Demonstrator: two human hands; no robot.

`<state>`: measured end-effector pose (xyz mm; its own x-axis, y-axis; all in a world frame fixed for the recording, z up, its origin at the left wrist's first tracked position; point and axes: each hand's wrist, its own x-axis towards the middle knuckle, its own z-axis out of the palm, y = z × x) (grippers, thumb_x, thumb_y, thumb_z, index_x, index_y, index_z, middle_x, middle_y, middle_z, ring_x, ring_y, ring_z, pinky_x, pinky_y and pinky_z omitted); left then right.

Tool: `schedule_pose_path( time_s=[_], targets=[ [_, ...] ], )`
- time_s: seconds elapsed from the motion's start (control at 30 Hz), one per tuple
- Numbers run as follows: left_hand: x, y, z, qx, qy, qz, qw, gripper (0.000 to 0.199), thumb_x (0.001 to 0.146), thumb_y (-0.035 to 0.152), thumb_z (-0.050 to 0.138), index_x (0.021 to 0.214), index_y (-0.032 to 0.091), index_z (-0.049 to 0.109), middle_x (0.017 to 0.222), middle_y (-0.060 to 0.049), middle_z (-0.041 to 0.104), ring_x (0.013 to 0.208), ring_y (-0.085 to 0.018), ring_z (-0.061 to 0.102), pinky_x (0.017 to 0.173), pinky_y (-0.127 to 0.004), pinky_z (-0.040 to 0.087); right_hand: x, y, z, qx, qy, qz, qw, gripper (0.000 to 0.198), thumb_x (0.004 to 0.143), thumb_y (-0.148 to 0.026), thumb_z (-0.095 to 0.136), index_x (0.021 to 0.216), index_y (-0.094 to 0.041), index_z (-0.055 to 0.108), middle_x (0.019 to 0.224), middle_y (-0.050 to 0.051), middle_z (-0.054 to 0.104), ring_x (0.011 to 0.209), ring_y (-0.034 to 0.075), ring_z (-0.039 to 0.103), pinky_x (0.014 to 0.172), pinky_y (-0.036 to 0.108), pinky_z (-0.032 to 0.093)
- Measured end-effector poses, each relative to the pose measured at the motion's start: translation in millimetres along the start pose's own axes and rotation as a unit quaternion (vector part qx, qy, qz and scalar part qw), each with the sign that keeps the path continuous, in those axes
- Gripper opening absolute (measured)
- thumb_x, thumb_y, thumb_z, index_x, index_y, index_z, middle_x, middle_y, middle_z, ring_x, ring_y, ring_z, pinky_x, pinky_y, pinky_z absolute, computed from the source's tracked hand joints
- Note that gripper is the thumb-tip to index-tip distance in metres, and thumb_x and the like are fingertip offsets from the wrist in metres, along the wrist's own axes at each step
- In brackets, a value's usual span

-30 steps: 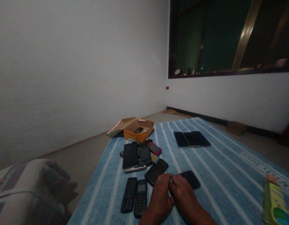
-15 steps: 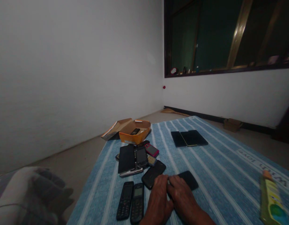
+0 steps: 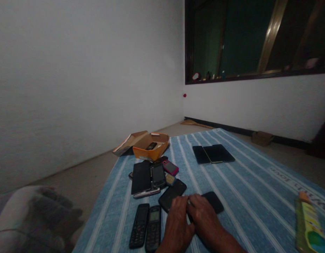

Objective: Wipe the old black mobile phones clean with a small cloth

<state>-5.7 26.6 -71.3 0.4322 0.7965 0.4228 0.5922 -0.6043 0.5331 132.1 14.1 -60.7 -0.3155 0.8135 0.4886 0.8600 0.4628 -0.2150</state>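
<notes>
Lying aslant just ahead-L of hands: blk phone [image 3: 170,195], near end partly hidden by fingers. Just ahead-R: dark slab [image 3: 215,202], prob. phone, near end out of sight behind knuckles. L hand [image 3: 179,219] and R hand [image 3: 203,214] close together, side by side, backs up, fingers bent down. Can't tell whether gripping anything; undersides hidden, dark patch btwn them too small to ID.

Near, L of hands: two blk keypad phones, side by side, i.e. outer phone [image 3: 139,226] and inner phone [image 3: 153,228], both screen end away.

Farther ahead-L: loose pile w/ blk flat case [image 3: 140,177] on top, dark touchscreen phone [image 3: 158,175] next to it, pink-edged phone [image 3: 171,168] and gold-keyed phone [image 3: 170,179] on R side. Beyond pile: orange box [image 3: 143,154], flap open, small dark phone [image 3: 151,146] inside.

Well ahead-R of hands: group of dark slabs [image 3: 201,154], edges touching or overlapping. Far R: yellow-green pack [image 3: 311,225], orange tip. Under all: blue striped cloth [image 3: 246,207].
</notes>
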Motion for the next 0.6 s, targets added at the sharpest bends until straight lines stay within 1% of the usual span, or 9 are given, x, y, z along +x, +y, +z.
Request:
schedule_pose_path(
  time_s=[0.17,0.3,0.5,0.6],
  targets=[
    [-3.7,-6.7,6.2,-0.001,0.013,0.011,1.0,0.061,0.074,0.019,0.061,0.133,0.017,0.046,0.125,-0.015,0.059,0.119,-0.035,0.053,0.103,-0.057,0.041,3.6,-0.1,-1.8,-0.016,0.005,0.003,1.0,0.02,0.088,-0.008,0.058,0.102,-0.021,0.066,0.092,0.003,0.064,0.086,0.018,0.056,0.073,0.03,0.04],
    [-5.6,-10.4,10.1,0.001,0.023,0.008,1.0,0.061,0.075,0.021,0.063,0.133,0.019,0.045,0.127,-0.015,0.058,0.121,-0.035,0.052,0.103,-0.057,0.042,4.0,0.4,0.4,-0.015,0.012,0.007,1.0,0.022,0.087,-0.008,0.06,0.104,-0.021,0.066,0.093,0.003,0.064,0.087,0.019,0.055,0.074,0.03,0.041],
    [-2.2,-2.4,2.0,-0.02,0.024,0.035,0.999,0.06,0.079,0.023,0.064,0.135,0.017,0.043,0.128,-0.016,0.058,0.121,-0.034,0.053,0.102,-0.057,0.043,5.5,-0.2,-3.1,-0.004,0.008,0.012,1.0,0.023,0.086,-0.008,0.061,0.105,-0.02,0.067,0.093,0.004,0.064,0.089,0.02,0.056,0.076,0.03,0.042],
    [0.2,2.8,-2.3,-0.027,0.013,0.007,1.0,0.057,0.077,0.022,0.064,0.132,0.017,0.048,0.123,-0.016,0.061,0.115,-0.033,0.057,0.098,-0.054,0.047,4.0,-1.5,-6.0,-0.001,-0.002,0.01,1.0,0.023,0.088,-0.007,0.058,0.104,-0.02,0.067,0.095,0.004,0.065,0.089,0.02,0.055,0.077,0.03,0.042]
  ],
)
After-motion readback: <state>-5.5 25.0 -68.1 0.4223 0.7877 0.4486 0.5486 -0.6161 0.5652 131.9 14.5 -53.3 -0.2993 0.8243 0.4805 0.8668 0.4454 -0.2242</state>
